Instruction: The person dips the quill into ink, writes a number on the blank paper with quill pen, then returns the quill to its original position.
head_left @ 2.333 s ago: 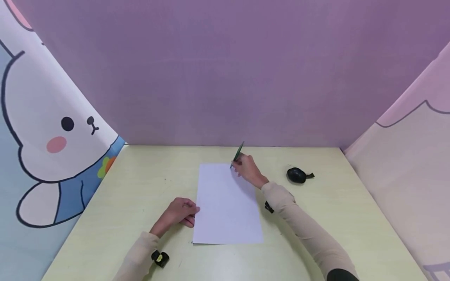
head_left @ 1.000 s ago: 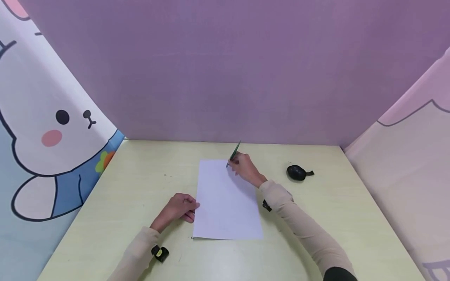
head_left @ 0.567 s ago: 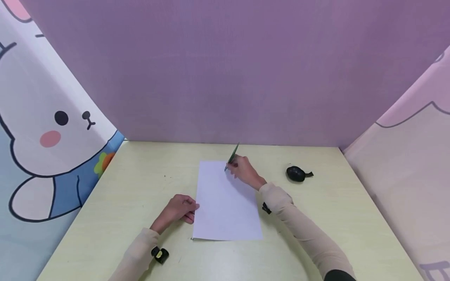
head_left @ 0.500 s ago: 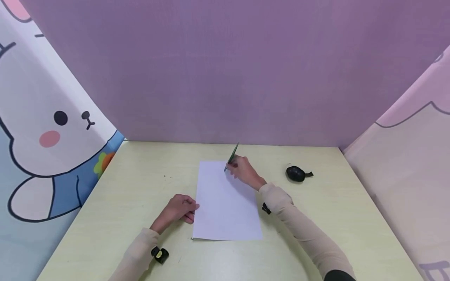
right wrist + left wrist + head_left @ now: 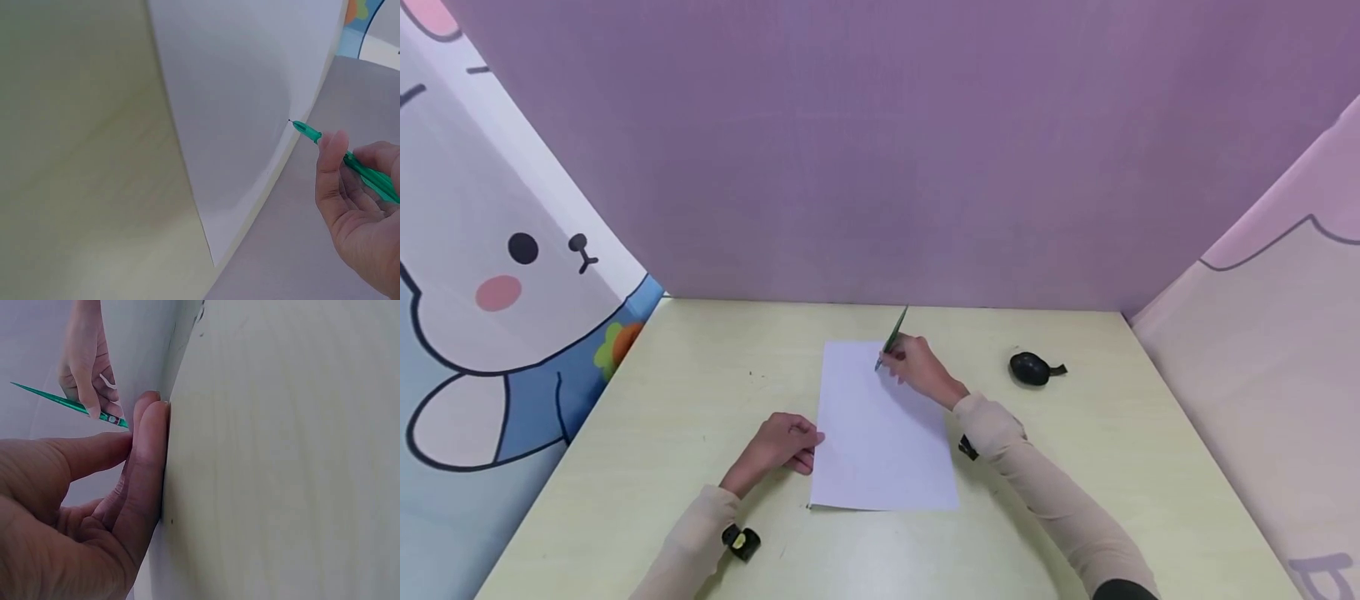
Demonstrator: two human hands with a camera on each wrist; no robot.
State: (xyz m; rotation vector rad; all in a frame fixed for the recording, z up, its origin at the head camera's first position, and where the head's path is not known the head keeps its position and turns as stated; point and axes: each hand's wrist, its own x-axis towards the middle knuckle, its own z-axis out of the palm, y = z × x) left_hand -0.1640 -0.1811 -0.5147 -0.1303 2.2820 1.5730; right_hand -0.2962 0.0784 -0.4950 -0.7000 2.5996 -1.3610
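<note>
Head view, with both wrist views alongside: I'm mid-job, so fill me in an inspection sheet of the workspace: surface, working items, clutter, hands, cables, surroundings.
Surface: pale table, a few small dark specks left of the paper.
Working items: white paper on the table, no writing made out; green pen, tilted, tip over the paper's far part, contact unclear.
Clutter: black rounded object with a short tab, right of the paper, apart from it; identity unclear.
Hands: left hand holds the paper's left edge; right hand grips the pen.
Cables: nothing seen.
Surroundings: purple backdrop behind; cartoon panel at left, pale pink panel at right.
</note>
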